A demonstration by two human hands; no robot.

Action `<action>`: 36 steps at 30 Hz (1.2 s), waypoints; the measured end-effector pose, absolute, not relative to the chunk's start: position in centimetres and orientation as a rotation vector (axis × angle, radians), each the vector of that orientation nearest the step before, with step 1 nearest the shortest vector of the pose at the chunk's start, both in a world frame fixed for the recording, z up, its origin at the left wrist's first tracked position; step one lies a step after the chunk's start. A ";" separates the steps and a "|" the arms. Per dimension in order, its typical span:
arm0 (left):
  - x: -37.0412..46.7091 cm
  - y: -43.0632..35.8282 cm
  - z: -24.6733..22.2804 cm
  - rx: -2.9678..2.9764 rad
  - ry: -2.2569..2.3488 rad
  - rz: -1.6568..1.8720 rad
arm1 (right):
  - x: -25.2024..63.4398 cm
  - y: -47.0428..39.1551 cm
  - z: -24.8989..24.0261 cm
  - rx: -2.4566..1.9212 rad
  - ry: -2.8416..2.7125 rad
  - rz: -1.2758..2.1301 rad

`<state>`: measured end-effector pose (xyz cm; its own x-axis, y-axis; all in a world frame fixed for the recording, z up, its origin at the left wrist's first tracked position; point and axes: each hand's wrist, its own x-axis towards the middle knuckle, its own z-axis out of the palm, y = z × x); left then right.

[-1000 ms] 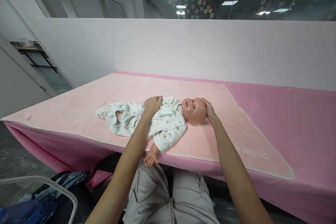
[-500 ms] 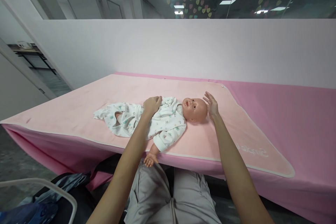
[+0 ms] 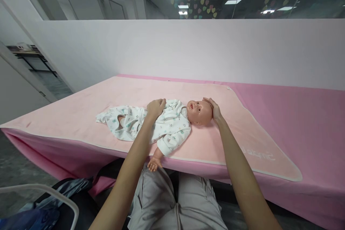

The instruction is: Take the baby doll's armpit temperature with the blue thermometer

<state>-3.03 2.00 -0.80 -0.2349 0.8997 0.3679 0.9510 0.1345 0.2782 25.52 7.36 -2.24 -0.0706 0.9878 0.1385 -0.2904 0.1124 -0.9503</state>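
A baby doll (image 3: 199, 112) lies on its back on a pale pink mat (image 3: 258, 143), its head to the right. It wears a white printed romper (image 3: 169, 124), and its near arm hangs past the mat's front edge. My left hand (image 3: 156, 107) rests on the doll's far side at the belly, its fingers curled; what lies beneath the fingertips is hidden. Against the crown of the doll's bald head, my right hand (image 3: 214, 109) lies with fingers stretched over the top and forehead.
Pink cloth (image 3: 309, 125) covers the table under the mat. A white wall (image 3: 188, 50) with a window above it stands behind. At the lower left are a curved pale bar (image 3: 54, 194) and dark fabric (image 3: 75, 201).
My right hand has moved left and come down from beside the doll's head to touch it. The left hand and the doll look unmoved.
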 end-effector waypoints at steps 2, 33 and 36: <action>-3.1 2.1 -0.9 -1.873 -2.276 -0.705 | 26.1 7.8 -2.4 -0.877 -1.079 1.260; -3.1 2.2 -1.3 -1.840 -2.325 -1.138 | 24.3 4.9 -1.8 -0.803 -1.089 1.728; -2.7 1.7 -0.9 -2.188 -2.092 -1.101 | 24.5 5.3 -2.2 -0.811 -1.104 1.718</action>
